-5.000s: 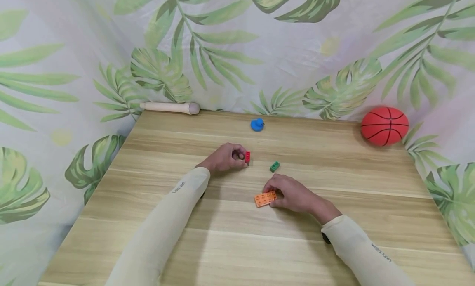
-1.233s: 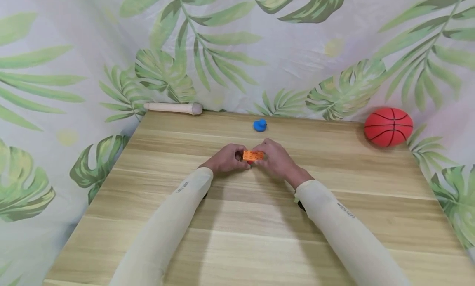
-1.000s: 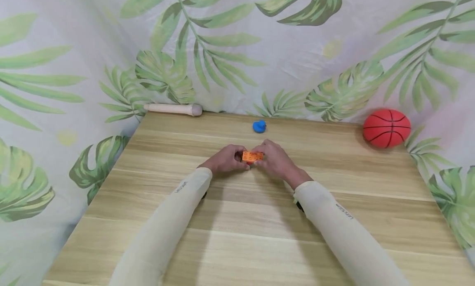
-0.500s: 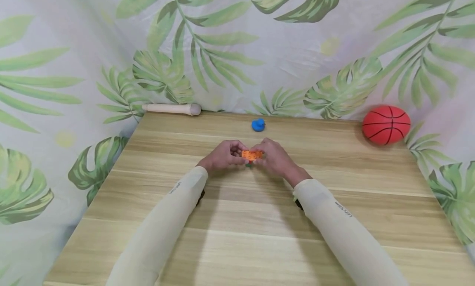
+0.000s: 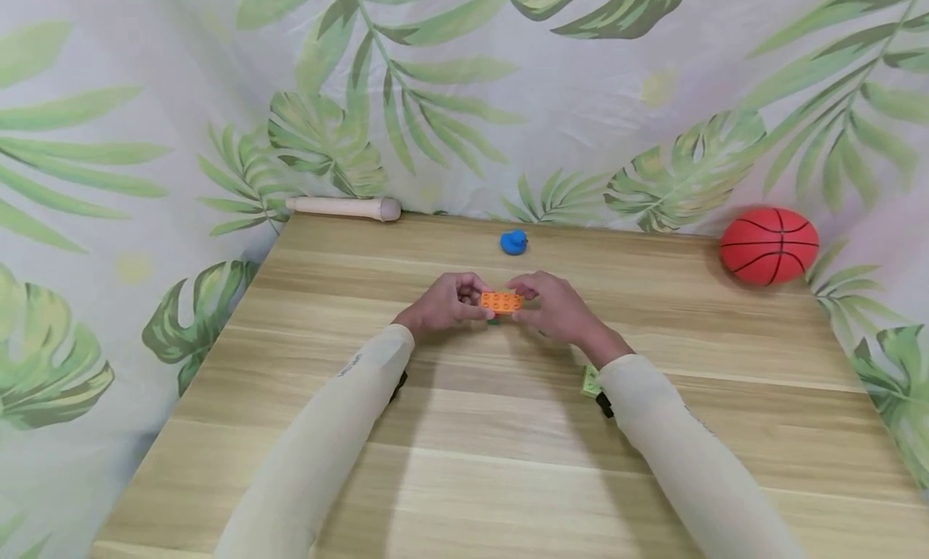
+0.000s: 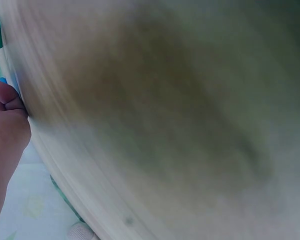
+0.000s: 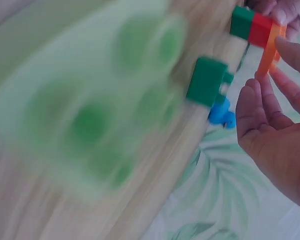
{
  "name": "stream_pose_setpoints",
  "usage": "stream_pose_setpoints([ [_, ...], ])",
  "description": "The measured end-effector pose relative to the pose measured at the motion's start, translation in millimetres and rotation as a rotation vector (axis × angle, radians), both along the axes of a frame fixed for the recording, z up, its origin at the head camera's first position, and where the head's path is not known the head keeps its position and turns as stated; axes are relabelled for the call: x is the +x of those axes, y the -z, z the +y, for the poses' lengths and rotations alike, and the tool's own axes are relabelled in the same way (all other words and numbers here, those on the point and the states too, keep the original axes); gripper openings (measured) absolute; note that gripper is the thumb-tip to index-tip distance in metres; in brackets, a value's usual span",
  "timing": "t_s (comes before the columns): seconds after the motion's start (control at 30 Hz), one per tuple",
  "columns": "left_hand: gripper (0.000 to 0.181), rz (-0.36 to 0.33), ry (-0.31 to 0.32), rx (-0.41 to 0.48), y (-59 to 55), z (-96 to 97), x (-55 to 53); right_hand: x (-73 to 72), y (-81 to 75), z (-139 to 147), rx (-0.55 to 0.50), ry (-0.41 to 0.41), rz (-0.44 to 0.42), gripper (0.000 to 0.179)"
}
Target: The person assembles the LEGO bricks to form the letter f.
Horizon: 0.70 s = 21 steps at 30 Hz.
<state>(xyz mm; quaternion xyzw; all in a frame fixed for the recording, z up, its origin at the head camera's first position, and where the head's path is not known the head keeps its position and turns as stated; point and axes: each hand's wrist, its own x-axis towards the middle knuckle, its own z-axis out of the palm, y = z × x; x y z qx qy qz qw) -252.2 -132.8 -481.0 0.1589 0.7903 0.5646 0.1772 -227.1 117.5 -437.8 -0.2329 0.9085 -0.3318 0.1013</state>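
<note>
In the head view my left hand (image 5: 452, 302) pinches a small stack of toy building bricks at its left end. The orange brick (image 5: 501, 302) lies flat on top, studs up. A red brick (image 7: 260, 30) and a green brick (image 7: 241, 22) sit below it in the right wrist view. My right hand (image 5: 555, 307) is at the orange brick's right end, fingers fairly straight, fingertips at or very near its edges. Another green brick (image 7: 206, 81) stands apart from the stack in the right wrist view. The left wrist view shows only part of the left hand (image 6: 7, 120).
A light green brick (image 5: 591, 381) lies by my right wrist. Behind the hands sits a blue toy duck (image 5: 514, 242). A toy microphone (image 5: 344, 208) lies at the wooden table's (image 5: 464, 478) back left. A red basketball (image 5: 769, 246) is at the back right, before a leaf-patterned cloth.
Five seconds ago the orange brick was in my right hand, apart from the left hand's red brick; now it tops the stack. Over the last half second my right hand has shifted right, fingers loosening.
</note>
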Motion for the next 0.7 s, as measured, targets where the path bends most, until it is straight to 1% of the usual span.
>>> stream_pose_setpoints([
  [0.07, 0.031, -0.014, -0.003, 0.006, -0.5, 1.5, -0.3, 2.0, -0.3, 12.8, -0.013, 0.017, -0.006, 0.045],
  [0.17, 0.031, -0.026, -0.004, 0.012, -1.4, 1.9, -0.4, 5.7, 4.0, 34.6, -0.015, 0.038, 0.0, 0.039],
  [0.27, 0.031, -0.029, 0.0, 0.014, -0.6, 0.6, -0.6, 10.3, 11.9, 54.3, -0.008, 0.063, -0.008, 0.036],
  [0.37, 0.031, -0.031, 0.001, 0.011, 0.6, -1.0, -1.0, 14.8, 21.4, 67.9, -0.005, 0.09, -0.03, 0.035],
  [0.5, 0.031, -0.028, 0.0, 0.007, -0.3, -1.0, -0.8, 18.1, 30.3, 70.7, -0.03, 0.12, -0.057, 0.036],
  [0.6, 0.031, -0.022, -0.001, 0.003, -0.9, 0.6, -0.9, 17.9, 32.2, 64.5, -0.06, 0.127, -0.093, 0.039],
  [0.7, 0.03, -0.017, -0.002, -0.001, -0.7, 3.2, -0.8, 17.3, 31.3, 57.4, -0.06, 0.119, -0.138, 0.044],
])
